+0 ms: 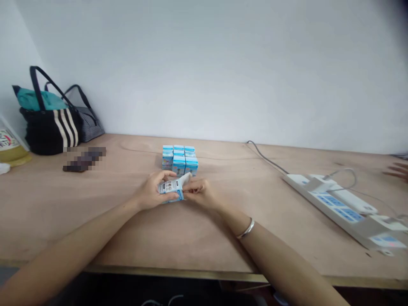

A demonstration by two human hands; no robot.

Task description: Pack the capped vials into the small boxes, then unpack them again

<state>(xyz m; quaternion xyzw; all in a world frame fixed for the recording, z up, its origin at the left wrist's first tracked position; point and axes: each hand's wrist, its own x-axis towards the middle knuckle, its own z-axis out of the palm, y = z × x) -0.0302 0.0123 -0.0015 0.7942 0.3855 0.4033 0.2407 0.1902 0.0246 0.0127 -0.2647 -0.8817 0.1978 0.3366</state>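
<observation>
Left hand (151,191) and right hand (198,192) both pinch a small carton (171,186) between them, long axis running across the grip, white end tilted up toward the right hand, block of blue cartons (179,160) just beyond.

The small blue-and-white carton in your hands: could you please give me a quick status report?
Left hand gripping small blue-and-white carton. Right hand pinching its white end. Stack of blue-topped cartons just beyond the hands.
</observation>
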